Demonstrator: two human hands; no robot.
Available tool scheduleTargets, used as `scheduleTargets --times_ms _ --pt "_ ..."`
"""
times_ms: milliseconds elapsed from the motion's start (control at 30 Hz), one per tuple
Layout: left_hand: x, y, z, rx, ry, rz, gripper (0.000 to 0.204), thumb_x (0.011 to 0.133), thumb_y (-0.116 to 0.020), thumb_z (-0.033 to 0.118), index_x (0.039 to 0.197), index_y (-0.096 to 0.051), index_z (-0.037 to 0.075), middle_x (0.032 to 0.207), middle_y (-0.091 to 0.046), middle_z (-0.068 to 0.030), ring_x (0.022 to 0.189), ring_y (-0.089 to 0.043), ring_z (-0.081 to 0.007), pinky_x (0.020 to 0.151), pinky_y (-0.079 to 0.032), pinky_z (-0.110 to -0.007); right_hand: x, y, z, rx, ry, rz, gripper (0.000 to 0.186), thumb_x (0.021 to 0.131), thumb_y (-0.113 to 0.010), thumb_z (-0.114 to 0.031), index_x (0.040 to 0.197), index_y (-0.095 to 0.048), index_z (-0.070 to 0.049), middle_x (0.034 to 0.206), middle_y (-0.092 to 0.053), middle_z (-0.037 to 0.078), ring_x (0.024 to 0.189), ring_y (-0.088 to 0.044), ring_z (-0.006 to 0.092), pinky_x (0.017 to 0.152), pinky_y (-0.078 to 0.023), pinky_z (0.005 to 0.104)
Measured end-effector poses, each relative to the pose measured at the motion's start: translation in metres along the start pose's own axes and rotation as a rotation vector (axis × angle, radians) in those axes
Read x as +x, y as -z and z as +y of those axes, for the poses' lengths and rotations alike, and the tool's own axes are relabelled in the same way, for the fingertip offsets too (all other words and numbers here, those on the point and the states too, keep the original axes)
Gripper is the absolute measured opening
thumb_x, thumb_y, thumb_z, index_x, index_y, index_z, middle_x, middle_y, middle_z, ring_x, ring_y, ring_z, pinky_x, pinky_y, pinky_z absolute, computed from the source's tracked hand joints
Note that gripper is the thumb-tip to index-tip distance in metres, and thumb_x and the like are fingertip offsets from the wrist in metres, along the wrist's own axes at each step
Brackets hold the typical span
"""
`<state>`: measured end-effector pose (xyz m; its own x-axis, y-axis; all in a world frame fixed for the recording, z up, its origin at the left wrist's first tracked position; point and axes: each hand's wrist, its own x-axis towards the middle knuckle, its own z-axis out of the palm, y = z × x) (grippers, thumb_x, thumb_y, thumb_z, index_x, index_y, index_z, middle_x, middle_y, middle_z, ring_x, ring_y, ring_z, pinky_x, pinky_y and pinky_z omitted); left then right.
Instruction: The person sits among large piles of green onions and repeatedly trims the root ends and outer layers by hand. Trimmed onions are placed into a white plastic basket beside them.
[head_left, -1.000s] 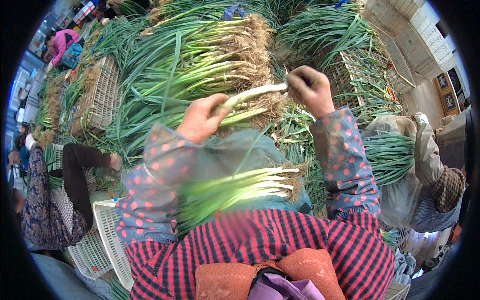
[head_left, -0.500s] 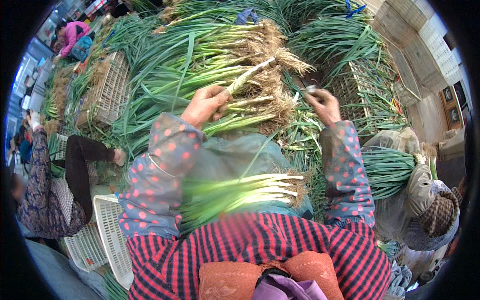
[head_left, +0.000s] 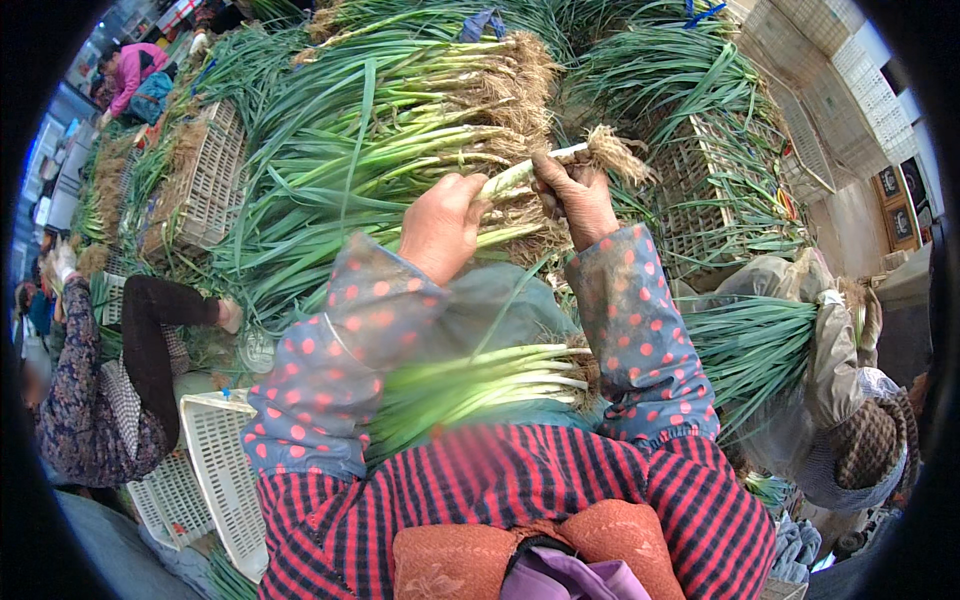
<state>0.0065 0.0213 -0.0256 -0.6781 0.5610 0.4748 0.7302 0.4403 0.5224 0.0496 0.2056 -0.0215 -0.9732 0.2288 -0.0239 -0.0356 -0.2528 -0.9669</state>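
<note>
Above the pile's near side, one thick green onion [head_left: 508, 182] lies across both my hands, its root tuft pointing right. My left hand [head_left: 443, 228] is closed round the stalk on its greener side. Close to the roots, the fingers of my right hand [head_left: 582, 200] pinch the pale end; whether they also hold some small tool is hidden. Beyond my hands spreads a big heap of unpeeled green onions [head_left: 400, 140], brown roots to the right. On my lap, over a greenish plastic sheet [head_left: 500, 300], rests a bunch of green onions with clean white stems [head_left: 520, 372].
A slatted crate [head_left: 690, 185] strewn with leaves stands to the right, another crate [head_left: 215, 180] to the left. White plastic crates [head_left: 225, 470] are beside my left elbow. One person [head_left: 100, 400] sits at left; another [head_left: 860, 440] at right is by a green onion bundle [head_left: 760, 340].
My right hand has moved left and now grips the stalk near its roots; before, it was apart from it. My left hand has shifted right and slightly down with the green onion.
</note>
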Motion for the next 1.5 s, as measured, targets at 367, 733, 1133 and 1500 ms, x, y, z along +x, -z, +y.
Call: scheduleTargets --times_ms 367,733,1133,1500 --pt "-0.019 0.007 -0.056 0.114 0.41 -0.14 0.021 0.083 -0.057 0.018 0.096 -0.062 0.002 0.082 -0.063 -0.0166 0.079 -0.06 -0.0353 0.068 -0.046 -0.04 -0.017 0.086 -0.05 0.664 0.355 -0.188 0.02 0.087 -0.057 -0.025 0.085 -0.058 -0.005 0.055 -0.038 -0.006 0.044 -0.028 0.0061 0.043 -0.024 0.0237" --pt "-0.006 0.035 -0.048 0.008 0.58 -0.152 0.04 0.074 -0.066 0.047 0.087 -0.065 0.009 0.067 -0.062 -0.0107 0.063 -0.059 -0.0249 0.06 -0.044 -0.037 0.0 0.159 0.024 -1.661 0.073 0.357 0.033 0.079 -0.059 -0.043 0.079 -0.066 -0.011 0.081 -0.063 0.009 0.074 -0.061 0.0302 0.063 -0.047 0.0415" --pt "-0.013 0.054 -0.074 -0.036 0.52 0.007 0.018 0.082 -0.059 0.021 0.09 -0.064 0.006 0.07 -0.062 -0.0153 0.066 -0.06 -0.0318 0.061 -0.045 -0.039 0.039 -0.012 0.105 -1.396 0.85 -0.181 0.017 0.067 -0.067 -0.022 0.079 -0.06 -0.013 0.078 -0.053 0.004 0.081 -0.054 0.024 0.069 -0.042 0.0374" --pt "-0.017 0.022 -0.068 0.116 0.049 -0.323 0.02 0.075 -0.062 0.014 0.094 -0.062 0.007 0.081 -0.061 -0.0139 0.079 -0.057 -0.0331 0.069 -0.045 -0.04 0.03 -0.003 0.075 -0.99 0.681 -0.352 0.02 0.079 -0.066 -0.013 0.095 -0.06 -0.004 0.082 -0.058 0.01 0.076 -0.057 0.0259 0.067 -0.045 0.0346"
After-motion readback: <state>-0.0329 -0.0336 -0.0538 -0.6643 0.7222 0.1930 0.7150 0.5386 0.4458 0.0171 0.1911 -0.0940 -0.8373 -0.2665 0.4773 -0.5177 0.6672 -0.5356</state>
